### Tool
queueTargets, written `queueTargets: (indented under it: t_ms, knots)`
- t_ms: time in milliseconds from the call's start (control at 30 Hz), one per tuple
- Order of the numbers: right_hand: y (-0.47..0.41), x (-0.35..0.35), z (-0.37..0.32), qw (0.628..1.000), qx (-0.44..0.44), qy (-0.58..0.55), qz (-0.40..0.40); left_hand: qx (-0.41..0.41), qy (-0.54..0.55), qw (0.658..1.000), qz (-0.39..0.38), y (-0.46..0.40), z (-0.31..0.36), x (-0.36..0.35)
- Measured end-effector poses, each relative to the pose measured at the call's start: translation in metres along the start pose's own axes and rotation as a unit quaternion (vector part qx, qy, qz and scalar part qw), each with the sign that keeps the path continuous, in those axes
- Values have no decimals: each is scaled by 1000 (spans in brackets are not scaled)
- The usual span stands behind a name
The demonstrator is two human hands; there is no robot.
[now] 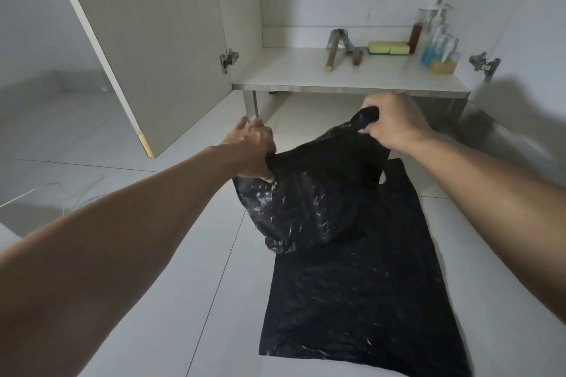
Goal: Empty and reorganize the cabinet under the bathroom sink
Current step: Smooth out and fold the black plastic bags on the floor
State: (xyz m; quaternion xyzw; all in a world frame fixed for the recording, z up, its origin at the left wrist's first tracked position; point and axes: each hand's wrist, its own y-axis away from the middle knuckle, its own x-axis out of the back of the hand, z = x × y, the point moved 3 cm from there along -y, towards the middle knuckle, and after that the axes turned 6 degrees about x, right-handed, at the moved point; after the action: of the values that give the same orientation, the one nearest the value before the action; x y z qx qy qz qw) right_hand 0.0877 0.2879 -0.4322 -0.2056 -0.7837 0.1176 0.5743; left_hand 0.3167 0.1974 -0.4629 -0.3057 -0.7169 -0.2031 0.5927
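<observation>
Both forearms bare, no sleeves, watch or rings.

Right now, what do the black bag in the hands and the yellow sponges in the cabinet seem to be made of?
Black bag: thin glossy plastic film, as it looks; it crumples and shows white glints.
Sponges: probably soft foam, matte yellow, with a green layer on the top, perhaps a scouring pad.

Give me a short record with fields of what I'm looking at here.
place: open white cabinet, both doors swung out
left hand: grips crumpled black plastic bag
right hand: fingers curled round the same bag's other edge
floor: second flat black plastic bag spread on tiles
shelf: yellow-green sponges, clear bottles, wooden-handled tools
</observation>
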Motion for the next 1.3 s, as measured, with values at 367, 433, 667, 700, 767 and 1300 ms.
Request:
queueTargets:
  t_ms: [367,433,667,700,767,1300]
  knots:
    - [74,53,61,931,134,184,286,-16,188,884,428,28,46,5]
    - [117,36,70,940,167,183,235,-74,182,903,383,46,62,-27]
    - [261,-54,102,943,263,183,-86,-240,117,938,220,114,103,-128]
    - [276,-64,106,938,265,165,-149,-268,107,942,174,121,107,-139]
    - [296,-76,103,924,246,130,-263,-290,73,953,51,131,114,-161]
    - [153,-135,180,912,-367,-136,-118,353,465,801,-132,-3,82,-172]
